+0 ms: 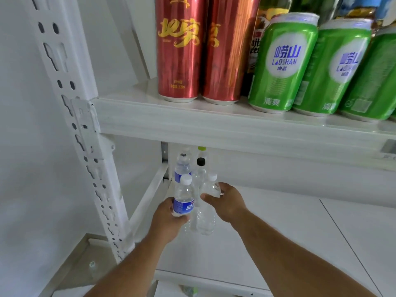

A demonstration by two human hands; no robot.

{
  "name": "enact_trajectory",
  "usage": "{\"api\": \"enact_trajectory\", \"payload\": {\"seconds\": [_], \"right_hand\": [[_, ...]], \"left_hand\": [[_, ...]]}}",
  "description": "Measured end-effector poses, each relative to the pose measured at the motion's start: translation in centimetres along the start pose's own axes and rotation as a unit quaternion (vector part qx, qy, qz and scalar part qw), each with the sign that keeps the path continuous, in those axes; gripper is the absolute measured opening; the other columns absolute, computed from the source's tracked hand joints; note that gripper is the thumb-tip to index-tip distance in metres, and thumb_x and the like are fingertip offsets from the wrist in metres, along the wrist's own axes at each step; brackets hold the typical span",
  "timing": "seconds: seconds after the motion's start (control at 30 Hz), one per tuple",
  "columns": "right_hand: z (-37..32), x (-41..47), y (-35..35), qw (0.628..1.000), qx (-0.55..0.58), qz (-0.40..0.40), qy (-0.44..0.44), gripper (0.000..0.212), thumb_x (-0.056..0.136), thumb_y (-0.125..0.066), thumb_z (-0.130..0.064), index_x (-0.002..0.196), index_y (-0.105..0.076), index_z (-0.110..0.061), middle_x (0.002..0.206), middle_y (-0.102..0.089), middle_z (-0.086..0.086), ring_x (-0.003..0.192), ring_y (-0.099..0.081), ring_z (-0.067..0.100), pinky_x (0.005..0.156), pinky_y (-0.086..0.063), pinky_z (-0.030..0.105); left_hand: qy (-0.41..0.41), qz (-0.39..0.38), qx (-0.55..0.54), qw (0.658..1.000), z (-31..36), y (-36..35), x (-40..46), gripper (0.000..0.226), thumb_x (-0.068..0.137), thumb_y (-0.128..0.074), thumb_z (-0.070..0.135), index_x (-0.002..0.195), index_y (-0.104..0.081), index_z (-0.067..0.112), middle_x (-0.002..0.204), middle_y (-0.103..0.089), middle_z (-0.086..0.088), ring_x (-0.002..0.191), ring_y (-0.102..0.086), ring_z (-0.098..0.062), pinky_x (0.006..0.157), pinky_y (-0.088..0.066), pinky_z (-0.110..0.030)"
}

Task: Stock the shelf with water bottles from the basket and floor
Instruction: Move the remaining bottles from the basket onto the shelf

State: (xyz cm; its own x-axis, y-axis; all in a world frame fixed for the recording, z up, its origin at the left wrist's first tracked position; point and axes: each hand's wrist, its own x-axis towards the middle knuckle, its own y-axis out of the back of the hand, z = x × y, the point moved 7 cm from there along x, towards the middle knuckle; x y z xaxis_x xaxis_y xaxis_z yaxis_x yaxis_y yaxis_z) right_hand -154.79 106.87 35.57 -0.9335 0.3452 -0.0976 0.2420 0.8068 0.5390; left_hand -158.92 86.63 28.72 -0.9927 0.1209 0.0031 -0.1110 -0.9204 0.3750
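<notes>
overhead, green "laoshan" cans [285, 63]

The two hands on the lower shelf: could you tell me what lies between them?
In the head view, a clear unlabelled bottle stands between the left hand, which holds the blue-labelled bottle, and the right hand, which grips another clear bottle.

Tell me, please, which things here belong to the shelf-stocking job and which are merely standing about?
Job: blue-label bottle in left hand; clear bottle in right hand; bottles behind; lower shelf.
Standing about: red cans; green cans.
</notes>
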Motion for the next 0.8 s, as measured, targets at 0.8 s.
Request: {"api": "enact_trajectory", "payload": {"seconds": [0.8], "right_hand": [[0.6, 6.4, -3.8, 1.0, 0.012, 0.003, -0.001, 0.052, 0.078, -0.078, -0.042, 0.124, -0.06, -0.028, 0.108, -0.063, -0.013, 0.102, -0.063, 0.016, 0.088, -0.053, 0.034]], "left_hand": [[-0.043, -0.017, 0.038, 0.998, -2.0, -1.5, 9.3, 0.051, 0.069, -0.085, 0.016, 0.108, -0.054, 0.03, 0.097, -0.063, 0.014, 0.086, -0.059, 0.001, 0.07, -0.042, -0.014]]}}
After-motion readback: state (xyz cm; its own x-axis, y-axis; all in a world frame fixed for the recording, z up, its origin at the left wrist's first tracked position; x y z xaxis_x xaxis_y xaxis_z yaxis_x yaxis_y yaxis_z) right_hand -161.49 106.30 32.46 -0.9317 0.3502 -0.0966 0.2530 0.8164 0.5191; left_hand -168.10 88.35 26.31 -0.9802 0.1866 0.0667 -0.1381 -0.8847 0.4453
